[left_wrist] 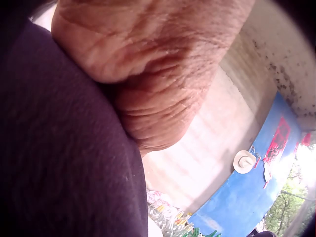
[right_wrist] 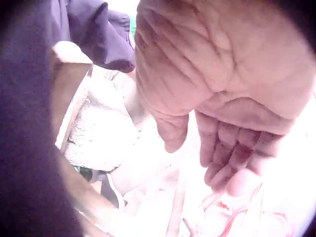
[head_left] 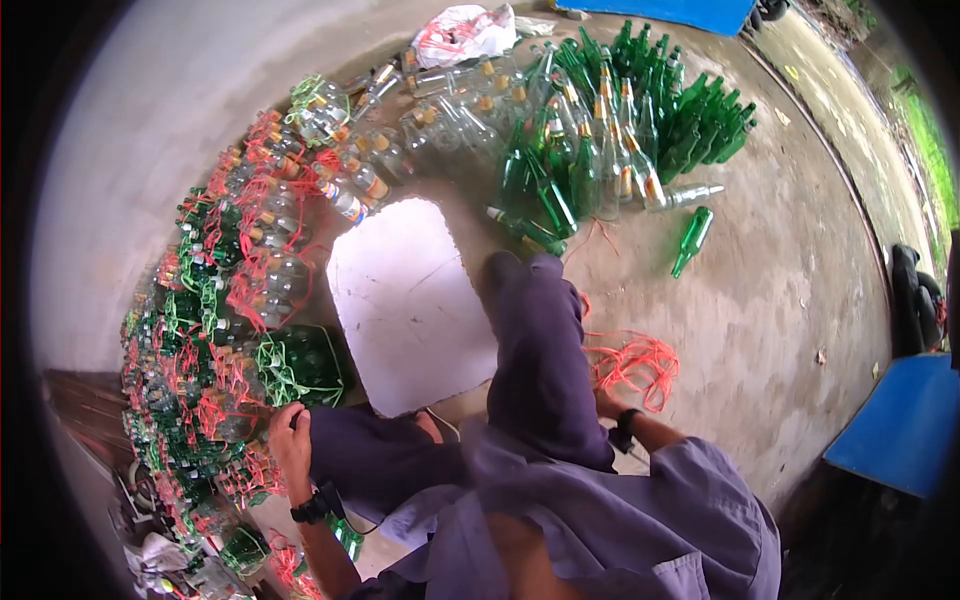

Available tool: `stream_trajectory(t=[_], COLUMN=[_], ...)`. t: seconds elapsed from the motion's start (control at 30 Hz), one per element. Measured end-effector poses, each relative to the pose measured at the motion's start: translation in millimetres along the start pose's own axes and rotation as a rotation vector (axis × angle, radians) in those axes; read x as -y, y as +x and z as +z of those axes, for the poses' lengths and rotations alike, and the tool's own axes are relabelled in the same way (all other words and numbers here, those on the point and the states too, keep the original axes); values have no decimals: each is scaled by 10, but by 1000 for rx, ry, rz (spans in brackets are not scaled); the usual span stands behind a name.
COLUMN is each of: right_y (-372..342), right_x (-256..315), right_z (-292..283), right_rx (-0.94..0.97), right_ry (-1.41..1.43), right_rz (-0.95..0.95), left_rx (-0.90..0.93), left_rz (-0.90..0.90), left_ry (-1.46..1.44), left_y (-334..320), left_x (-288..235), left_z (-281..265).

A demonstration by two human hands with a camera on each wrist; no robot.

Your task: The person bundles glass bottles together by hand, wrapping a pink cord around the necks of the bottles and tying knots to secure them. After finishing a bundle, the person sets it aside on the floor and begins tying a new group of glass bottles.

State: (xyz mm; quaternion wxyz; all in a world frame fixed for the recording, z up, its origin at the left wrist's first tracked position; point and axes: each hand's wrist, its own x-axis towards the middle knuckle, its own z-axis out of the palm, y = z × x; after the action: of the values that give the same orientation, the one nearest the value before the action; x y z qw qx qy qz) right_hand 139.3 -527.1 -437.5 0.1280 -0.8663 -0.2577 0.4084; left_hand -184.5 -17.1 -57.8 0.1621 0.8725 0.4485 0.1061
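My left hand [head_left: 291,447] rests on the bent left knee, against the dark trouser leg [left_wrist: 64,133]; nothing shows in its grasp. Its fingers are mostly hidden in the left wrist view, where the heel of the palm fills the top. My right hand [right_wrist: 222,94] hangs beside the right leg, fingers loosely bent and holding nothing. In the head view that hand is partly covered by the leg, close to a loose heap of red string [head_left: 640,370]. Between the legs and the bottles lies a pale foam board [head_left: 410,300] with scratches on it.
Bundles of clear and green bottles tied with string [head_left: 270,230] line the wall at left. Loose green bottles [head_left: 710,120] stand ahead, and one green bottle [head_left: 692,242] lies on the concrete floor [head_left: 770,300]. A blue panel [head_left: 895,425] is at right.
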Motion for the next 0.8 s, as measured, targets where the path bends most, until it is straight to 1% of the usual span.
stream_trajectory(t=[0.07,0.13,0.17,0.2,0.23,0.3,0.33,0.4,0.43,0.5,0.53,0.6,0.67,0.7,0.77,0.8], right_y=[328,599,599,347,449,643,715,824,871,984,952,757,643,481,357,354], right_x=[-60,-132,67,621,623,612,649,728,728,712,706,631,533,392,274,199], right_z=[-101,-235,-498,-1138,-1145,-1125,-1171,-1231,-1177,-985,-926,-707,-510,-376,-243,-233], right_rx=[-104,-151,-119,27,32,-121,-120,54,58,181,184,143,97,99,102,105], right_ry=[-61,-142,-88,-33,-29,1,2,-61,-60,-102,-106,-253,-301,-312,-348,-370], right_rz=[-79,-233,-97,116,124,-41,-37,-94,-92,43,34,-13,-17,-45,-95,-119], left_rx=[-7,-1,-9,3,-2,-4,-7,-5,-10,-16,-14,-21,12,-9,13,-20], left_rz=[-27,-16,-13,-8,-34,-59,-66,-72,-65,-69,-58,-54,-7,-28,22,-34], left_ry=[-5,-6,-11,-9,-12,-14,-15,-14,-19,-19,-23,-18,-2,7,68,57], left_y=[5,4,6,11,13,17,20,44,47,47,55,83,97,112,119,85], left_x=[-26,-8,-3,-17,-40,-46,-31,-4,11,-1,-42,-65,-37,-42,-87,-114], left_z=[-18,-17,-14,-17,-20,-10,-5,14,24,28,27,3,1,11,20,44])
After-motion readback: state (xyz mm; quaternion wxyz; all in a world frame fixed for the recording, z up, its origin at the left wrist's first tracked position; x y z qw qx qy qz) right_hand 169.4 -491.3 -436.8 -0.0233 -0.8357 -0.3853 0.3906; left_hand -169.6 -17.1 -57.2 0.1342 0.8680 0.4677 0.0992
